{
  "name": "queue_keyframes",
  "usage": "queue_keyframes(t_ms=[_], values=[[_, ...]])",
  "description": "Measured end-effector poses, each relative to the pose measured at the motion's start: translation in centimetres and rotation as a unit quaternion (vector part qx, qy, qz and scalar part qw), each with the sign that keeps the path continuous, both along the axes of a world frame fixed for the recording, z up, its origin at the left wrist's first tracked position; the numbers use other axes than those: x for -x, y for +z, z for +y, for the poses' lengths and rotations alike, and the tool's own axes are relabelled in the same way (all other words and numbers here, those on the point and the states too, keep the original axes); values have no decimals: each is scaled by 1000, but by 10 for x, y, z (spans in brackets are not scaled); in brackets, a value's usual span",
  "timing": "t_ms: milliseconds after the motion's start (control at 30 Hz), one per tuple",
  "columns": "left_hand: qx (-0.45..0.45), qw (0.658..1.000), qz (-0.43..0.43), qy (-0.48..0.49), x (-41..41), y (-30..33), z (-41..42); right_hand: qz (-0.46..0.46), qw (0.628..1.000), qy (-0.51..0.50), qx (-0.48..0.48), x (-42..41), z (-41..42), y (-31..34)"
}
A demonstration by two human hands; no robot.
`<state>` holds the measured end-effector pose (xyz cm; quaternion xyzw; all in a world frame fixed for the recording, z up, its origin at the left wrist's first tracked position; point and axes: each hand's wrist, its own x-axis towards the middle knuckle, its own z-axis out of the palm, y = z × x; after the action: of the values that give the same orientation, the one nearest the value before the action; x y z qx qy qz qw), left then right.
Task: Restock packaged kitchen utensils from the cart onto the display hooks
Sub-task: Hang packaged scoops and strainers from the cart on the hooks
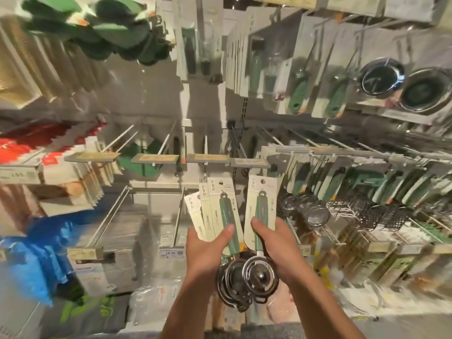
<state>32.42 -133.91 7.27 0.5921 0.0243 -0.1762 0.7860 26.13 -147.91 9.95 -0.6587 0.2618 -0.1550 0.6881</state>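
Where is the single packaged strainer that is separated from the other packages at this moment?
In the head view, the single packaged strainer is right of centre, held by the right hand, beside the fanned stack of packages in the left hand, below the price-label rail.

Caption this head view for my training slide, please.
Left hand grips several packaged strainers; right hand holds one package below display hooks.

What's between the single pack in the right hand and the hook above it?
Head view: nothing. The single pack in the right hand hangs under the hook, only the back wall showing between them.
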Motion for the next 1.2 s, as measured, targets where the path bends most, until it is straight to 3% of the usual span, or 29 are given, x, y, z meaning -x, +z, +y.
queue_keyframes(t_ms=[400, 667, 900, 1200], values=[[2, 1000, -12, -11, 8, 1, -42, -19, 996, -71, 47, -7, -57, 7], [-13, 999, -43, 0, 5, 2, -49, -7, 997, -79, 25, -30, -76, 19], [-10, 998, -52, 21, 0, 1, -44, 51, 994, -89, 45, -58, -89, 17], [-5, 998, -50, 32, 1, -2, -45, 125, 992, 1, 7, -32, -79, -12]])
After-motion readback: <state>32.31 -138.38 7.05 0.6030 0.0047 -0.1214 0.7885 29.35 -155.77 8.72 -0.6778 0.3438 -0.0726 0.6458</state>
